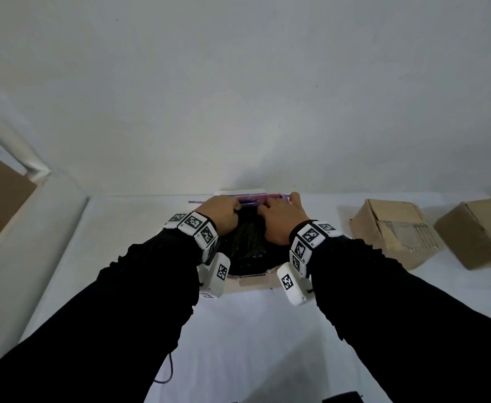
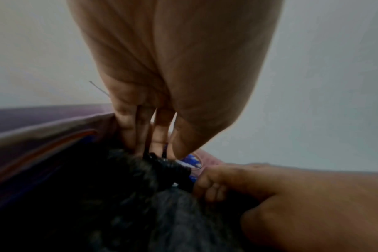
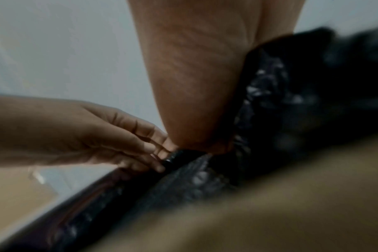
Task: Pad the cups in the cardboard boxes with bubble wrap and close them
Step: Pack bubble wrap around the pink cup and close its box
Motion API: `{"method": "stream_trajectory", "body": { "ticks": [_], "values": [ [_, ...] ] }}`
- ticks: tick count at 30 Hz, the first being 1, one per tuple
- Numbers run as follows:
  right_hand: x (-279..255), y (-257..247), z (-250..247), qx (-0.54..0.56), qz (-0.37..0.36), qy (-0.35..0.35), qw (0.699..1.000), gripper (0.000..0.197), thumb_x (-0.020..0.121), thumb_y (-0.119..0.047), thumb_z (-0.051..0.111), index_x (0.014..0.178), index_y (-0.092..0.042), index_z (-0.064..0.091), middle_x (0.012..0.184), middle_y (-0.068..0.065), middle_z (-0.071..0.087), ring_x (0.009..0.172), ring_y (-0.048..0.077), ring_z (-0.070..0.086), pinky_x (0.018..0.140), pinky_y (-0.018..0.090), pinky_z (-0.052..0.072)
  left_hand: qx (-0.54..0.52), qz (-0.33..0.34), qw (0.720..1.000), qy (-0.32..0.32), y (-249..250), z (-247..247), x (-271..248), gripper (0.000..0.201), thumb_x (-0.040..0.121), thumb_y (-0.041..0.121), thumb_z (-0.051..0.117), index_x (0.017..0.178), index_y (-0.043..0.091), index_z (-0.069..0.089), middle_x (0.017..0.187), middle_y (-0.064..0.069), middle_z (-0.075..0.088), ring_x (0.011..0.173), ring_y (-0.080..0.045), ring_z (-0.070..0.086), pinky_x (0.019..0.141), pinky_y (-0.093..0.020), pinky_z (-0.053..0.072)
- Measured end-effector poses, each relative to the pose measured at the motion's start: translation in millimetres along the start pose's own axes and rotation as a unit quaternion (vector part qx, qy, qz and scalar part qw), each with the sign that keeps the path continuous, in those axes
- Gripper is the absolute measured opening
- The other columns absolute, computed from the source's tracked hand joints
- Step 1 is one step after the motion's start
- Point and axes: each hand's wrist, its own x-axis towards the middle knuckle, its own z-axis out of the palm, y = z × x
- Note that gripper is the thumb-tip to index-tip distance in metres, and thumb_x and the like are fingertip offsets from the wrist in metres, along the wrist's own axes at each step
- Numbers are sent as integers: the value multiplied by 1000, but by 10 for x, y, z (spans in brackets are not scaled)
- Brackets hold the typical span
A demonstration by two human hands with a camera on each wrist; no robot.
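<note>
- The left hand [image 1: 219, 213] and right hand [image 1: 279, 219] both pinch black bubble wrap [image 1: 248, 242].
- The wrap fills the open box [image 1: 250, 282] on the white surface [image 1: 267, 344].
- Two cardboard boxes [image 1: 395, 231] sit to the right.

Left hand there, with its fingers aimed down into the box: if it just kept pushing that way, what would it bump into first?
Most likely the black bubble wrap: the left hand already touches it with its fingertips. A blue-patterned cup peeks out just beyond, though depth is unclear.
</note>
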Motion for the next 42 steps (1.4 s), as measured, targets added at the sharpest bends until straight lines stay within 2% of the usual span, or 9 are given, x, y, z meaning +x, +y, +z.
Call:
{"method": "stream_trajectory", "body": {
  "ticks": [5, 10, 14, 18, 20, 26, 31, 37, 42],
  "values": [
    [-29, -29, 10, -32, -29, 33, 999, 47, 84, -24, 45, 130, -16, 42, 88, -1, 69, 93, 25, 65, 115, 56, -8, 56, -18, 998, -23, 42, 90, -95, 47, 91, 15, 42, 138, 16, 40, 129, -13, 56, 114, -33, 54, 92, -44, 47],
    [-17, 50, 37, -25, -49, 43, 998, 61, 77, -26, 57, 134, -15, 38, 118, 8, 60, 111, 28, 57, 118, 52, 0, 105, -13, 994, -42, 56, 93, -54, 38, 94, 23, 44, 129, 11, 47, 122, -14, 61, 109, -30, 58, 86, -38, 47],
    [-21, 21, 31, -50, -60, 42, 996, 54, 81, -21, 49, 133, -13, 37, 77, -4, 63, 89, 25, 65, 115, 56, -10, 150, -1, 986, -72, 105, 111, -28, 40, 94, 36, 49, 124, 10, 54, 121, -10, 62, 111, -26, 59, 87, -35, 45],
    [-77, 53, 18, -101, -65, 137, 983, 50, 76, -19, 53, 126, -17, 48, 97, 1, 67, 109, 27, 54, 110, 55, 10, 173, -1, 978, -117, 88, 133, -20, 48, 91, 46, 51, 123, 10, 58, 120, -10, 63, 110, -27, 59, 92, -36, 48],
    [-110, 64, -2, -126, -57, 176, 975, 45, 71, -18, 53, 116, -16, 54, 89, 3, 68, 109, 30, 51, 103, 51, 15, 171, -5, 978, -120, 68, 99, -45, 48, 93, 45, 51, 122, 7, 59, 122, -11, 62, 112, -27, 58, 92, -34, 46],
    [-200, 57, -22, -110, -37, 110, 987, 34, 80, -19, 51, 113, -16, 60, 128, 13, 56, 132, 34, 33, 110, 57, 0, 171, -16, 982, -77, 78, 131, -139, 42, 89, 46, 54, 113, 12, 63, 111, -7, 66, 103, -25, 61, 87, -35, 50],
    [-310, 127, -124, -108, -43, 148, 982, 23, 71, -14, 56, 90, -23, 62, 93, -5, 66, 115, 28, 44, 101, 51, 11, 122, -16, 991, 47, 71, 116, -195, 40, 85, 43, 59, 114, 16, 57, 115, -4, 58, 104, -28, 59, 84, -39, 51],
    [-396, 86, -53, -115, -52, 85, 988, 28, 85, -19, 46, 109, -24, 59, 119, 9, 61, 137, 29, 27, 109, 58, -15, 126, -15, 991, -28, 13, 221, -263, 50, 93, 44, 47, 135, 18, 45, 131, -7, 56, 117, -26, 55, 92, -36, 45],
    [-513, 117, -129, -119, -37, 149, 981, 27, 75, -10, 55, 96, -26, 60, 100, -7, 67, 126, 26, 38, 108, 53, 2, 115, 16, 993, 12, 34, 171, -399, 50, 84, 47, 60, 126, 21, 49, 126, -5, 53, 116, -27, 53, 92, -41, 47]
  ]
}}
